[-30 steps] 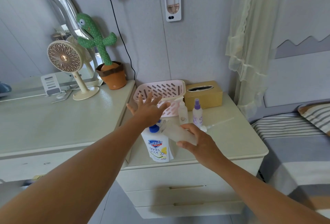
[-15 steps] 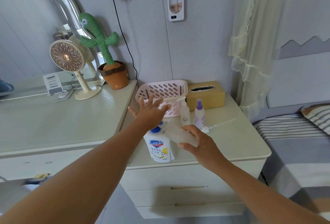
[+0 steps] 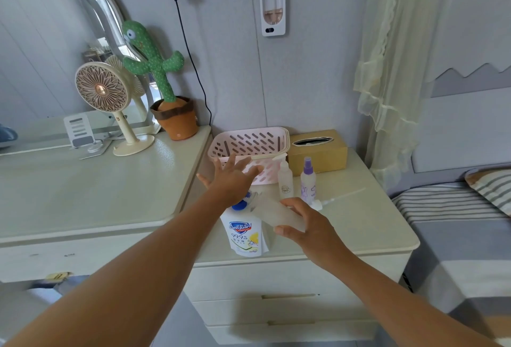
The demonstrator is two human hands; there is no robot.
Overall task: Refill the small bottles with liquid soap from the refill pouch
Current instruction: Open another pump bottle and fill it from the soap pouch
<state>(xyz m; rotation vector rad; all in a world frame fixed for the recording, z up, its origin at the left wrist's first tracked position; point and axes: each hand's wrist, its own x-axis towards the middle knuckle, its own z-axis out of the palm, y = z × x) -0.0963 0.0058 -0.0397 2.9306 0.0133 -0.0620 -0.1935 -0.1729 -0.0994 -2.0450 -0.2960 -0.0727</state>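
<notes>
The white stand-up refill pouch (image 3: 244, 239) with a blue screw cap stood near the front edge of the cream bedside cabinet (image 3: 373, 225). Its blue badge read "Safeguard" above grey digits "999", and the finer print was unreadable. The left hand (image 3: 231, 179) hung just above the cap, fingers spread wide, holding nothing. The right hand (image 3: 309, 226) curled thumb and fingers round a frosted translucent plastic bottle (image 3: 272, 211), tilted neck-first toward the cap. Behind stood a small white bottle (image 3: 285, 182) with a tiny cartoon print and a purple-capped clear spray bottle (image 3: 307, 183), beside a pink slotted plastic basket (image 3: 249, 140).
</notes>
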